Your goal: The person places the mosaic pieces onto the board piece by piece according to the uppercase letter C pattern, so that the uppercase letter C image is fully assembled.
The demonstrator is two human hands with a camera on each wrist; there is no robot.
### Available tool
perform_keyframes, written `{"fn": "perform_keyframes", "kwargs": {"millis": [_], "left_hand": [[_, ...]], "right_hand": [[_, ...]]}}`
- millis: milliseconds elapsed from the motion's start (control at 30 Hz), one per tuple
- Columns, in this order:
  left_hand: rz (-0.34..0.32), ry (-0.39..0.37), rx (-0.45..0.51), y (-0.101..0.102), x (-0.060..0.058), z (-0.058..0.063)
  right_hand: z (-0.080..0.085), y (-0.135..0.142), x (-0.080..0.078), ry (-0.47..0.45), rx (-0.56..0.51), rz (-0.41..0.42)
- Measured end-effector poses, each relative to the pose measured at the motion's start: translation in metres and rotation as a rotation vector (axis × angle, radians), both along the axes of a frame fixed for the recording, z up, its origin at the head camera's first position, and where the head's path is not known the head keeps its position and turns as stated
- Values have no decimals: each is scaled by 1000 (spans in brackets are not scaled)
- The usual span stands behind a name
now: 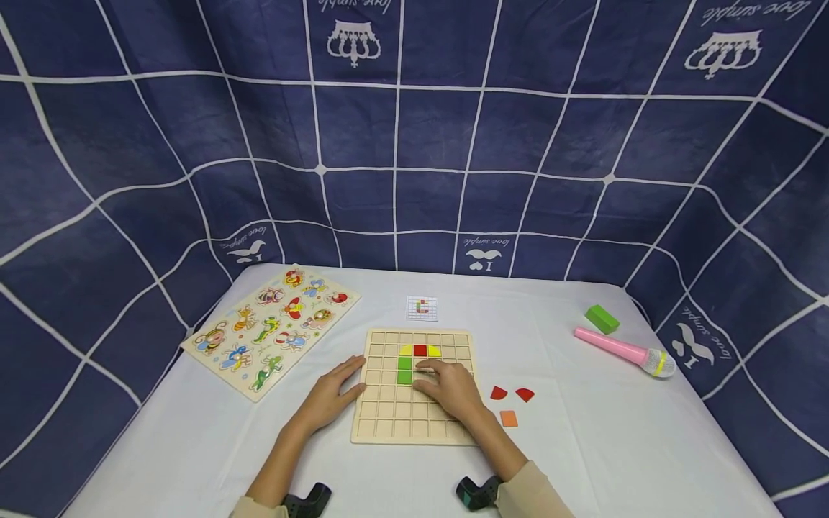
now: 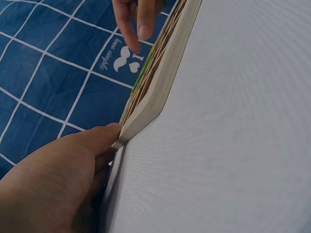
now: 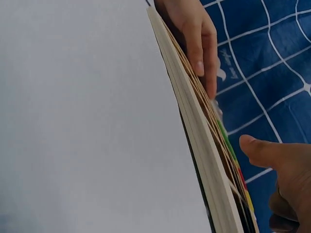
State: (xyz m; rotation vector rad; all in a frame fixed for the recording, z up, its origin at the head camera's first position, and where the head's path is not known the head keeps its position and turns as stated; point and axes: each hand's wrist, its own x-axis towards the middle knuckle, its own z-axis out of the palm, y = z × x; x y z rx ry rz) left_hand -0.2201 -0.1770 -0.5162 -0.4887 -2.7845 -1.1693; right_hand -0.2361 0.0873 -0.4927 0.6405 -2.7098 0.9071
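Note:
A wooden grid board [image 1: 384, 430] lies flat on the white table. Set in its cells are a red square [image 1: 420, 350] between two yellow rounded pieces [image 1: 435, 352] and, below the left one, two green squares [image 1: 404, 377]. My left hand [image 1: 328, 396] rests at the board's left edge, its thumb and fingers touching the rim. Above the board, just right of the green squares, is my right hand [image 1: 450, 388], thumb and index finger apart. Nothing shows between them in the right wrist view, where the thumb [image 3: 262, 151] is raised off the board.
Right of the board lie two red quarter-round pieces [image 1: 524, 395] and an orange square [image 1: 509, 419]. A pattern card [image 1: 422, 308] is behind the board. An insect puzzle [image 1: 272, 327] lies at left; a green block [image 1: 602, 319] and a pink toy microphone [image 1: 615, 347] at right.

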Motion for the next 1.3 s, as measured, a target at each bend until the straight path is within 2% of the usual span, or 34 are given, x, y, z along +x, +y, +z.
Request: {"fn": "perform_keyframes", "kwargs": {"millis": [400, 600, 733, 967, 1100, 1300], "left_hand": [[10, 5, -4, 0, -2, -1], [17, -12, -4, 0, -2, 0], [9, -15, -4, 0, -2, 0], [7, -23, -3, 0, -2, 2], [15, -20, -11, 0, -3, 2], [8, -21, 2, 1, -2, 2]], "right_hand": [[9, 72, 7, -4, -37, -84], [7, 110, 10, -54, -8, -162], [5, 126, 14, -98, -6, -150], [0, 135, 16, -190, -2, -112], [-3, 131, 10, -157, 12, -119], [-3, 127, 3, -117, 49, -170]]}}
